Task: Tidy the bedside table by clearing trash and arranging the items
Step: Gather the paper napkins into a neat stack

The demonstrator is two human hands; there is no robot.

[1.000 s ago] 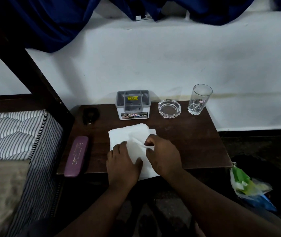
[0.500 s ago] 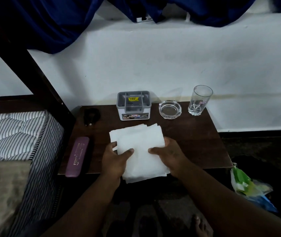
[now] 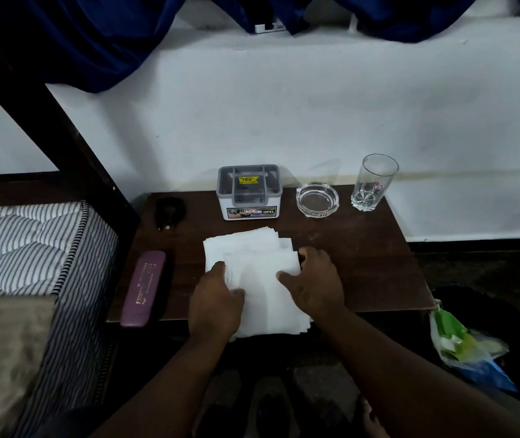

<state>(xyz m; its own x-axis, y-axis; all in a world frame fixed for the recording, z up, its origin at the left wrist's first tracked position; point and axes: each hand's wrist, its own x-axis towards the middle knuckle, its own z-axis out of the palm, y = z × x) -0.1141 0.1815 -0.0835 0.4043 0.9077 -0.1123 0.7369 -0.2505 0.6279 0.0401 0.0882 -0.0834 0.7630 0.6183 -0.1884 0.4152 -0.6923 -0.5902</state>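
A loose stack of white paper napkins (image 3: 258, 276) lies at the front middle of the dark wooden bedside table (image 3: 363, 263), its near edge hanging over the table's front. My left hand (image 3: 216, 303) grips the stack's left side with the thumb on top. My right hand (image 3: 314, 281) holds the right side, fingers curled round the far right edge. Behind the stack stand a grey-lidded white box (image 3: 248, 191), a glass ashtray (image 3: 317, 200) and a clear drinking glass (image 3: 374, 182).
A purple spectacle case (image 3: 144, 288) lies along the table's left front edge, a black coiled item (image 3: 169, 211) behind it. A striped mattress (image 3: 31, 248) borders the left. A plastic bag of rubbish (image 3: 464, 349) sits on the floor at the right.
My hands went from pressing on the napkins to gripping the stack by both sides. The stack has been squared up and now lies slightly further back on the table.
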